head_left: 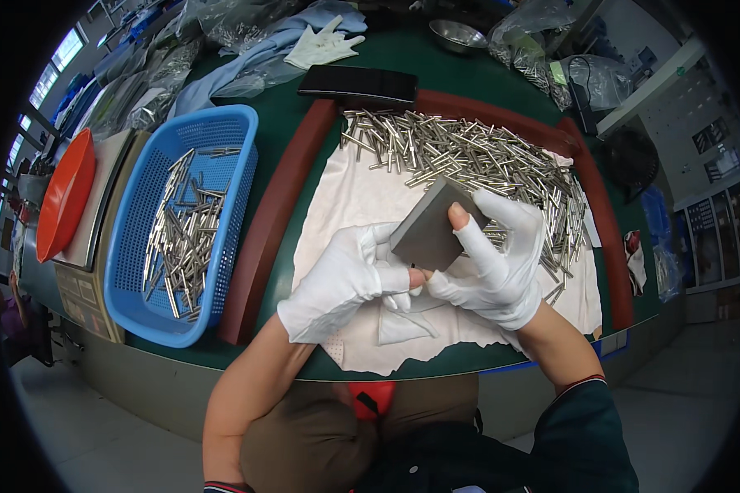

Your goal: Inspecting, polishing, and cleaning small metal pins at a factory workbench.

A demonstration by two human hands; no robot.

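Both my hands wear white gloves with some fingertips bare, and they meet over the pale cloth (329, 205). Between them is a flat, dark grey rectangular block (432, 230), tilted up off the cloth. My left hand (349, 267) is closed at the block's lower left, its fingers partly hidden behind it. My right hand (501, 263) grips the right side, a bare fingertip against the block's face. Near the two thumbs a tiny dark tip shows at the lower edge; what it belongs to I cannot tell. Many loose metal pins (469, 148) lie heaped beyond my hands.
Reddish-brown rails (275, 222) border the cloth on the green table. At left stands a blue perforated basket (115, 271) holding more pins, beside an orange-red tray (67, 193). A black phone (358, 84), a spare white glove (325, 45) and a metal bowl (458, 34) lie farther back.
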